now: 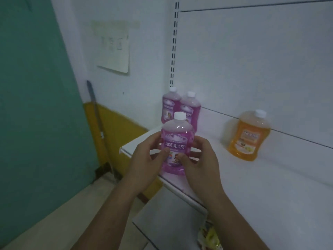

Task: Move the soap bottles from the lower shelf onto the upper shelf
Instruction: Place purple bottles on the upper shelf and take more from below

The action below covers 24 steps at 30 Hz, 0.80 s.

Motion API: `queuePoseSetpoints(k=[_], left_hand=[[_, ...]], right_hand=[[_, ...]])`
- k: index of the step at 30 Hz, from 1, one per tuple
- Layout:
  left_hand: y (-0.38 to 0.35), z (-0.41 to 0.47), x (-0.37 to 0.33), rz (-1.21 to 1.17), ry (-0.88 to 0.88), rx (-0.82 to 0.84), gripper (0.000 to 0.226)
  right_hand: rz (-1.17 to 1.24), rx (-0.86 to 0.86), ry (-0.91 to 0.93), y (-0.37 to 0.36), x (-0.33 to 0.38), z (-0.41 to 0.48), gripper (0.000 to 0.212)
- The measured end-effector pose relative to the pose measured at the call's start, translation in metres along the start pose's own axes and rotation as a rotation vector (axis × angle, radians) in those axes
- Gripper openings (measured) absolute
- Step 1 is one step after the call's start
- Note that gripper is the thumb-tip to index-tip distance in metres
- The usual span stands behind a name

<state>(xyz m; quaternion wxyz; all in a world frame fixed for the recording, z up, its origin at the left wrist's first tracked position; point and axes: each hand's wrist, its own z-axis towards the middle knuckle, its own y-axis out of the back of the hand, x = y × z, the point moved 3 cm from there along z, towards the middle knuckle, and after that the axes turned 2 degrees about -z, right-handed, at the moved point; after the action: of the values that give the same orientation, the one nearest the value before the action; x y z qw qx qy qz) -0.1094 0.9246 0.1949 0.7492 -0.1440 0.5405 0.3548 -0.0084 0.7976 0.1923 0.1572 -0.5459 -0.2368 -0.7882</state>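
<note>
1. We are clasping the purple bottle [175,139] with left hand [144,159] and right hand [201,159] at the upper shelf's [261,186] front edge
2. We are likely placing it; the next move is probably calling for a push inward, then release

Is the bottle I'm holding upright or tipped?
Upright: the bottle has its cap on top, base at the shelf edge.

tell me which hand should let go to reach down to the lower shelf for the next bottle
Right, probably. The right hand has its forearm over the lower shelf; the left arm comes in beside it. The left hand can steady the purple floor-cleaner bottle on the upper shelf.
</note>
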Motion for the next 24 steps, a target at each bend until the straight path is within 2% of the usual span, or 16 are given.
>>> queuePoseSetpoints(k=[6, 12, 15, 24], left_hand=[[0.033, 0.098, 0.041, -0.005, -0.023, 0.138, 0.037], [0.060, 0.169, 0.073, 0.073, -0.027, 0.209, 0.042], [0.060, 0.189, 0.084, 0.097, -0.047, 0.215, 0.043], [0.049, 0.214, 0.096, 0.033, 0.023, 0.310, 0.054]], right_hand=[[-0.186, -0.133, -0.016, -0.054, -0.008, 0.077, 0.047], [-0.291, -0.230, -0.020, -0.098, -0.025, 0.136, 0.044], [-0.383, -0.278, -0.020, -0.106, -0.034, 0.153, 0.052], [-0.496, -0.342, -0.018, -0.102, -0.031, 0.171, 0.047]])
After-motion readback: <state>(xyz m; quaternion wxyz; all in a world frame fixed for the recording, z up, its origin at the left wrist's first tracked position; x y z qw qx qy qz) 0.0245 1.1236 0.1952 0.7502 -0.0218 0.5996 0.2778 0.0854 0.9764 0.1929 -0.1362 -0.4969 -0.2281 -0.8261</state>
